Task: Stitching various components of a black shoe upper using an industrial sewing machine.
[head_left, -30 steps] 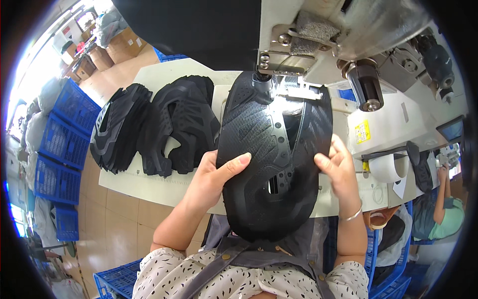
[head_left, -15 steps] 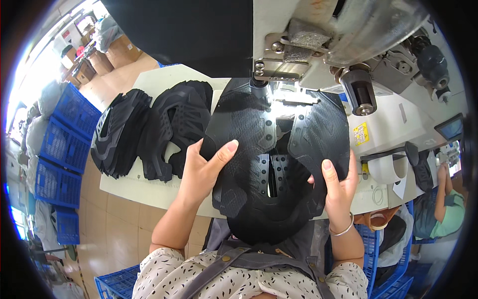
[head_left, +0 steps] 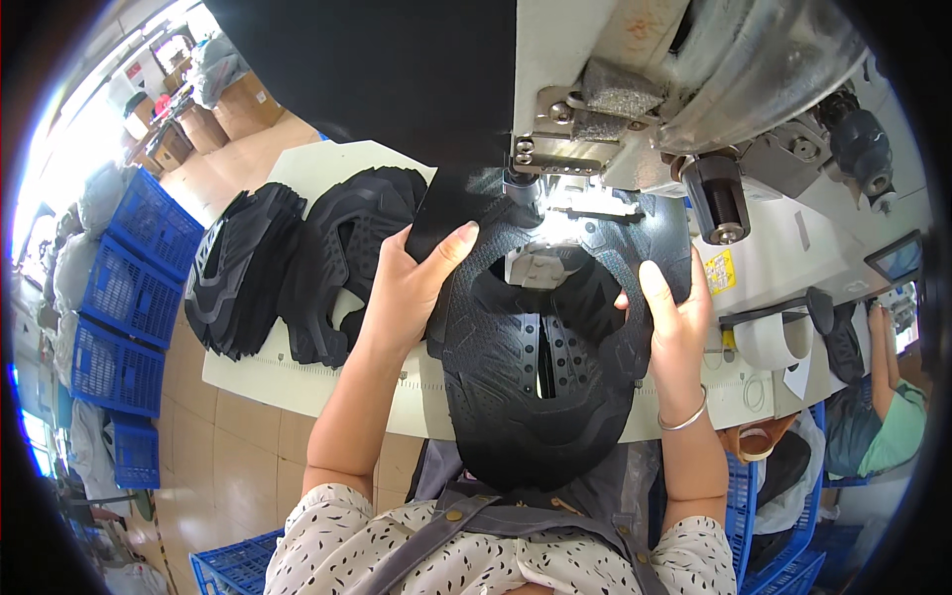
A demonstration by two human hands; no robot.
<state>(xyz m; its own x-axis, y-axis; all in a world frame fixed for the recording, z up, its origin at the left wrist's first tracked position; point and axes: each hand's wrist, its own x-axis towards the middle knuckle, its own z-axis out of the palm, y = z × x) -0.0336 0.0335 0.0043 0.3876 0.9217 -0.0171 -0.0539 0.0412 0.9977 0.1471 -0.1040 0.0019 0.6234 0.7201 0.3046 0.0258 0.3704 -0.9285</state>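
Blue plastic crates [head_left: 124,273] stand frame-left of my cream flat worktable [head_left: 273,369]; my left hand [head_left: 413,278] and right hand [head_left: 677,322] grip black textured shoe-upper material [head_left: 488,362] between them.

Head-worn left fisheye, upright, looking steeply down over wearer's spotted shirt [head_left: 322,535] onto left hand [head_left: 409,286] and right hand [head_left: 676,319], both near; sewing machine [head_left: 557,55] close, crowding upper right; blue crates [head_left: 121,322] farther off, curving along left rim.

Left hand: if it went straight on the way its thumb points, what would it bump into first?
Past the black piece it grips, the left hand would probably meet the metal post of the machine first; their relative height is hard to judge.
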